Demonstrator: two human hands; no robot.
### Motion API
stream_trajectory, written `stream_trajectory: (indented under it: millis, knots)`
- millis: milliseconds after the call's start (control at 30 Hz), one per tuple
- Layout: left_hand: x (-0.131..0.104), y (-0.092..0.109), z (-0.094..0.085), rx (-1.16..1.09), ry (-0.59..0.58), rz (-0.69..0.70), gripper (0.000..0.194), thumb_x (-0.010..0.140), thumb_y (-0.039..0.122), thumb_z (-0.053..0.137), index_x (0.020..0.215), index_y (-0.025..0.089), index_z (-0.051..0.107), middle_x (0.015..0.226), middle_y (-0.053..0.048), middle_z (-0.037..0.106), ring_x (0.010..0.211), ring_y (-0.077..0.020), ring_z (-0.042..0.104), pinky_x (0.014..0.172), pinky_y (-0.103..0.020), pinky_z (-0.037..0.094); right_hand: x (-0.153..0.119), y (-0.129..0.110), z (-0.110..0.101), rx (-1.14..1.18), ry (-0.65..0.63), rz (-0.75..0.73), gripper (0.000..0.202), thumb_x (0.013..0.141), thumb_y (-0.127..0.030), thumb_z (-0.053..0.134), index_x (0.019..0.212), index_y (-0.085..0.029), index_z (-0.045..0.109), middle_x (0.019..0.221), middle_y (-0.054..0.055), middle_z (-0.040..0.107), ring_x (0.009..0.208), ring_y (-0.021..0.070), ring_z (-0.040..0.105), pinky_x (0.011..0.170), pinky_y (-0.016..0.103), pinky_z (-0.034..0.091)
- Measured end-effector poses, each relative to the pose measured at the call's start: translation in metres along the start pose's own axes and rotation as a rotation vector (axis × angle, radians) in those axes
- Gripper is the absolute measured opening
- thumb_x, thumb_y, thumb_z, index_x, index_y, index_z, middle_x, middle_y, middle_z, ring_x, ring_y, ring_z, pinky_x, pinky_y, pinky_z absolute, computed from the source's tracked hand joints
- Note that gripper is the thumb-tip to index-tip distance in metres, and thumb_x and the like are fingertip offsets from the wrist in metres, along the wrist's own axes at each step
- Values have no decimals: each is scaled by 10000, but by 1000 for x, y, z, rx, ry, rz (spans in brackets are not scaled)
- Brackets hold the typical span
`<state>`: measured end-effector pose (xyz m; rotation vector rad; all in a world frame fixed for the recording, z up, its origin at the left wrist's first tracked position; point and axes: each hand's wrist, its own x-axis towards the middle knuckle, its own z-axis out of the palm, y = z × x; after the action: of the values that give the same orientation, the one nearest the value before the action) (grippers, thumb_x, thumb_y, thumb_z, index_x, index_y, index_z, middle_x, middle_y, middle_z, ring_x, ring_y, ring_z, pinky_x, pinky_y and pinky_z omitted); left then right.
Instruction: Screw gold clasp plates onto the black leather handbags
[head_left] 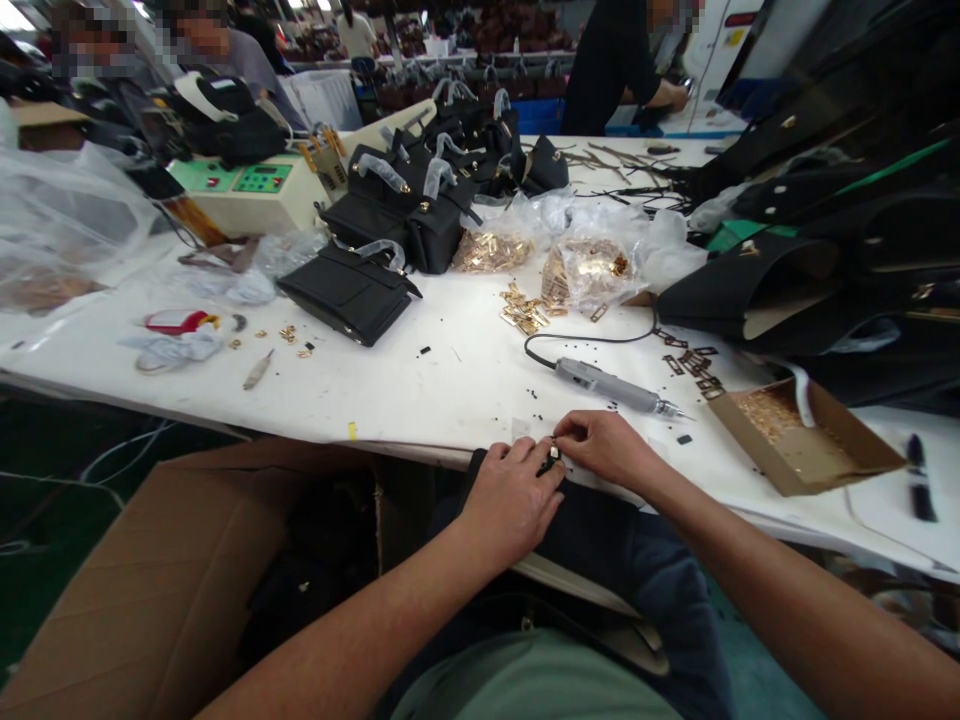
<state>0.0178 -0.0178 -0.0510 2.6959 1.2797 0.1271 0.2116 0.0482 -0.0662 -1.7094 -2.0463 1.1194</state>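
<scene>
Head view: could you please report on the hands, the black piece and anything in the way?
Left-hand grip on black piece. Right-hand grip at small gold fitting. Grey corded tool lies beyond, touching neither.

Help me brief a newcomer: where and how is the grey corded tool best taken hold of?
Likely around the thick middle of the grey corded tool, from above and the near side: it lies flat on the table, slim pointed tip to the right, cord leaving its left end, so a hold there avoids both.
</scene>
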Motion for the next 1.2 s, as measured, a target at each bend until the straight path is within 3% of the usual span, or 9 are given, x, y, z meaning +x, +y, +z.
stream_trajectory:
  millis: [200, 400, 567, 767, 967, 1200]
  knots:
    - [-1, 0, 0, -15, 2, 1, 322, 1009, 399, 527, 1287, 265, 619, 1480, -88, 534, 1268, -298, 502, 944, -483, 443, 0, 2, -6, 46, -75, 24, 232, 731, -171, 577, 891, -196, 743, 632, -31, 659, 571, 143, 564, 558, 252, 386]
    - [0, 0, -1, -22, 8, 3, 315, 1017, 354, 504, 1293, 261, 624, 1469, -90, 546, 1249, -298, 515, 936, -479, 445, -11, 3, -5, 59, -27, -15, 207, 809, -320, 638, 936, -209, 756, 686, -16, 670, 640, 161, 583, 604, 262, 409]
    - [3, -3, -2, 8, -8, 33, 316, 1013, 268, 478, 1287, 241, 633, 1436, -107, 576, 1218, -296, 534, 894, -463, 451, -12, -3, -5, -9, -59, 10, 195, 822, -315, 649, 963, -206, 727, 685, -27, 647, 617, 151, 564, 586, 266, 387]
    - [5, -13, 5, -41, 23, 65, 274, 1004, 233, 512, 1227, 270, 666, 1416, -57, 612, 1195, -268, 546, 884, -441, 449, -6, -4, -5, -91, -59, 19, 156, 800, -238, 670, 947, -202, 706, 721, -27, 664, 644, 142, 579, 598, 258, 371]
    - [7, -27, 11, -148, 93, 94, 212, 982, 281, 611, 1171, 221, 684, 1306, -47, 694, 1169, -240, 578, 907, -424, 464, -6, 0, -2, -101, -44, 4, 128, 808, -255, 682, 928, -213, 698, 717, -26, 671, 631, 137, 569, 586, 252, 349]
    - [13, -28, 3, -69, 6, 161, 176, 984, 281, 595, 1100, 205, 703, 1315, -59, 680, 1163, -257, 577, 900, -422, 493, -7, -5, -6, -117, -33, 3, 166, 783, -232, 668, 946, -218, 695, 735, -30, 677, 648, 139, 569, 600, 254, 351]
